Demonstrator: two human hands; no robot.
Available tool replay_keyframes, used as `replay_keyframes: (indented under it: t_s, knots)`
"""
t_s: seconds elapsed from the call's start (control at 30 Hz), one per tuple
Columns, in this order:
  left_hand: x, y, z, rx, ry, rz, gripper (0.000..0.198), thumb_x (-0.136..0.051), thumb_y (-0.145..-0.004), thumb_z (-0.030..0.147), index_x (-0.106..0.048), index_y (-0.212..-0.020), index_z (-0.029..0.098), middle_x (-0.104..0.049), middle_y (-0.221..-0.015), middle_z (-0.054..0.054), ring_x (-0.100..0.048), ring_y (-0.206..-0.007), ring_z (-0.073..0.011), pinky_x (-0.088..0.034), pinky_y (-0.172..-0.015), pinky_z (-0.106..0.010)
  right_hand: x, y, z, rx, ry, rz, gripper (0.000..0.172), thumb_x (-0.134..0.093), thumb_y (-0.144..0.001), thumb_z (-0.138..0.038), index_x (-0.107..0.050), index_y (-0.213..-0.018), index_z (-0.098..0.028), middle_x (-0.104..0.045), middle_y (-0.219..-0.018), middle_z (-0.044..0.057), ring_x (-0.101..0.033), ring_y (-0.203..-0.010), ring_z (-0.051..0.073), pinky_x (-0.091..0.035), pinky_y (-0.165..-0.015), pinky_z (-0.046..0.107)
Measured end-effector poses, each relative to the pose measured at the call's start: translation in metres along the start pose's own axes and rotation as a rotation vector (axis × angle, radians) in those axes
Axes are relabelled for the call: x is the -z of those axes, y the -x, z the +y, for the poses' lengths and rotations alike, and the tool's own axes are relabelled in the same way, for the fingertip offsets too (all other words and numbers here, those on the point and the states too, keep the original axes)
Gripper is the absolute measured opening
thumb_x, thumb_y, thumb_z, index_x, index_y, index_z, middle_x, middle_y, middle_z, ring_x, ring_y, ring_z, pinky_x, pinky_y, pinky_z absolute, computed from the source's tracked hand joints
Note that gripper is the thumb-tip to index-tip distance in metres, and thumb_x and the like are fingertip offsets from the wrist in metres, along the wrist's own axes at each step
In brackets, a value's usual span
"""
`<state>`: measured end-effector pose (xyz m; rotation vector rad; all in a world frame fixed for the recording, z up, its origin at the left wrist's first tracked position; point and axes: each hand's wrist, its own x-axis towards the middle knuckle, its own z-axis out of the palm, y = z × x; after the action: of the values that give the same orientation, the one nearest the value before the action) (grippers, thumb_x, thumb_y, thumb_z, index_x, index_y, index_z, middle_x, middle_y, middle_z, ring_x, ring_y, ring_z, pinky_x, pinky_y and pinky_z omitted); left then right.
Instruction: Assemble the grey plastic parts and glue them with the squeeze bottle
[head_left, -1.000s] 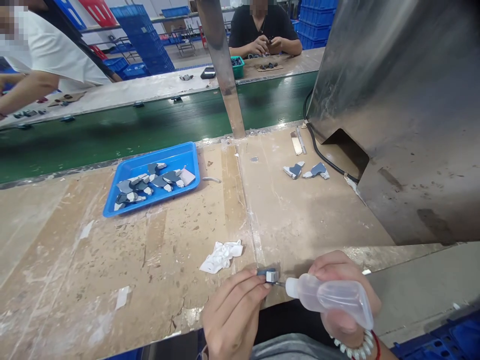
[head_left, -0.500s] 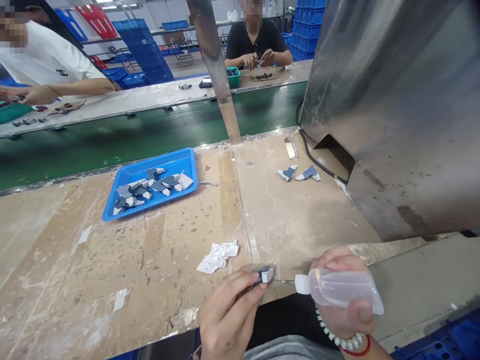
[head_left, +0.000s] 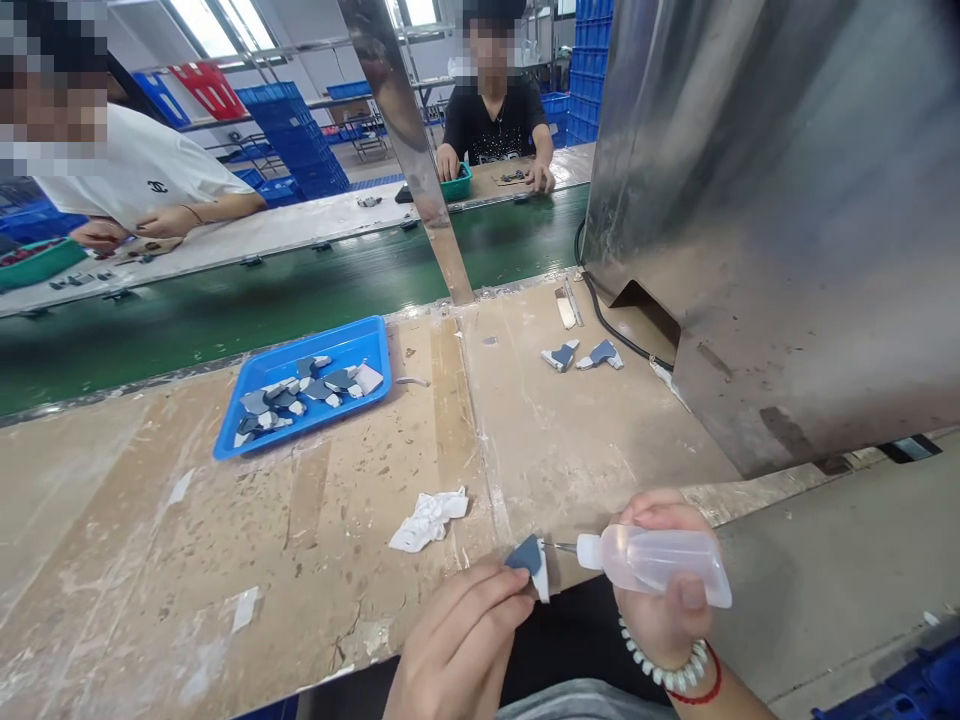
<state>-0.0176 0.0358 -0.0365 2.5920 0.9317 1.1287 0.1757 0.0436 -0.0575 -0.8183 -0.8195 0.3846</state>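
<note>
Near the table's front edge my left hand [head_left: 466, 628] pinches a small blue-grey and white piece [head_left: 529, 560] between thumb and fingers. My right hand [head_left: 671, 600] is wrapped round a translucent squeeze bottle [head_left: 660, 562] with a white cap, lying sideways. Its thin metal nozzle [head_left: 559, 546] points left, with the tip at the piece's upper right edge. A crumpled white tissue [head_left: 429, 520] lies beyond my left hand. Two similar pieces [head_left: 561, 355] [head_left: 600, 355] rest farther back on the table.
A blue tray [head_left: 225, 436] at the left holds several similar pieces. Behind the table [head_left: 390, 440] runs a green conveyor [head_left: 300, 290], with two people across it. A metal post [head_left: 420, 170] stands mid-view; a large metal housing [head_left: 750, 250] and black cable [head_left: 619, 338] are at the right.
The piece in my left hand has turned, showing its blue-grey face and white edge. The nozzle tip now meets its upper edge. Across the conveyor, one person's hands have moved apart.
</note>
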Motion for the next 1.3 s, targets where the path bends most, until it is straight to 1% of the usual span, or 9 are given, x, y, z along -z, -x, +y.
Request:
replay_keyframes:
  t_s: [0.07,0.17,0.33,0.5,0.6,0.73,0.87,1.0,1.3]
  knots:
    - [0.003,-0.006,0.003,0.02,0.01,-0.04,0.021,-0.059,-0.093,0.002,-0.07,-0.105,0.014,-0.076,-0.102,-0.007,-0.069,-0.103,-0.0149,-0.056,-0.096,-0.026,0.0,0.001,0.001,0.01,0.005,0.0,0.026,-0.058,-0.089,-0.046,-0.064,-0.087,-0.021,-0.055,-0.079,0.003,-0.053,-0.065,0.018,-0.04,-0.049,0.03]
    - [0.004,-0.018,0.009,0.018,-0.03,-0.057,0.022,-0.062,-0.093,0.006,-0.069,-0.112,0.013,-0.077,-0.099,-0.006,-0.07,-0.096,-0.0149,-0.059,-0.091,-0.026,0.0,0.001,0.002,0.014,0.017,0.014,0.026,-0.057,-0.089,-0.046,-0.064,-0.087,-0.021,-0.055,-0.079,0.003,-0.053,-0.066,0.018,-0.041,-0.051,0.031]
    - [0.008,-0.035,0.014,-0.028,-0.184,-0.184,0.02,-0.053,-0.1,0.014,-0.072,-0.105,0.015,-0.077,-0.099,-0.005,-0.073,-0.09,-0.0177,-0.065,-0.08,-0.029,-0.001,0.0,0.001,-0.006,0.01,0.035,0.026,-0.057,-0.089,-0.045,-0.064,-0.087,-0.021,-0.055,-0.077,0.003,-0.053,-0.069,0.019,-0.04,-0.054,0.031]
    - [0.014,-0.039,0.014,-0.077,-0.227,-0.203,0.019,-0.053,-0.1,0.016,-0.072,-0.102,0.014,-0.079,-0.104,-0.006,-0.076,-0.092,-0.0186,-0.067,-0.079,-0.029,0.0,-0.001,0.0,-0.055,-0.006,0.047,0.026,-0.06,-0.088,-0.047,-0.065,-0.086,-0.022,-0.056,-0.077,0.002,-0.053,-0.071,0.019,-0.041,-0.056,0.031]
    - [0.009,-0.04,0.014,-0.114,-0.22,-0.165,0.014,-0.057,-0.097,0.012,-0.071,-0.097,0.014,-0.08,-0.102,-0.006,-0.078,-0.091,-0.0173,-0.066,-0.081,-0.026,0.0,-0.003,0.0,-0.104,-0.019,0.064,0.026,-0.06,-0.088,-0.046,-0.066,-0.084,-0.022,-0.055,-0.079,0.002,-0.053,-0.072,0.018,-0.041,-0.058,0.03]
    - [-0.005,-0.035,0.013,-0.124,-0.225,-0.039,0.008,-0.065,-0.091,0.005,-0.07,-0.092,0.011,-0.08,-0.093,-0.006,-0.078,-0.085,-0.0171,-0.066,-0.08,-0.024,0.001,-0.007,-0.001,-0.206,-0.029,0.076,0.026,-0.056,-0.091,-0.044,-0.065,-0.083,-0.02,-0.056,-0.083,0.004,-0.055,-0.073,0.018,-0.043,-0.058,0.028]
    - [-0.011,-0.03,0.011,-0.05,-0.133,0.035,0.01,-0.066,-0.089,0.003,-0.069,-0.089,0.012,-0.08,-0.092,-0.007,-0.078,-0.086,-0.0158,-0.064,-0.086,-0.023,0.002,-0.011,-0.003,-0.271,-0.034,0.053,0.026,-0.055,-0.091,-0.043,-0.064,-0.081,-0.02,-0.055,-0.082,0.002,-0.053,-0.066,0.015,-0.041,-0.052,0.025]
    - [-0.011,-0.032,0.006,0.018,-0.042,0.042,0.011,-0.066,-0.088,0.003,-0.067,-0.085,0.014,-0.078,-0.088,-0.006,-0.077,-0.087,-0.0153,-0.064,-0.087,-0.023,0.002,-0.01,-0.004,-0.263,-0.002,0.024,0.026,-0.058,-0.09,-0.043,-0.063,-0.078,-0.02,-0.054,-0.079,0.001,-0.05,-0.063,0.014,-0.039,-0.052,0.026]
    - [-0.011,-0.041,0.001,0.136,0.083,0.042,0.021,-0.066,-0.087,0.004,-0.061,-0.072,0.018,-0.075,-0.078,-0.003,-0.076,-0.078,-0.0157,-0.062,-0.07,-0.023,0.002,-0.005,-0.004,-0.156,0.093,-0.035,0.024,-0.061,-0.089,-0.043,-0.063,-0.081,-0.02,-0.056,-0.077,0.002,-0.052,-0.063,0.017,-0.041,-0.055,0.031]
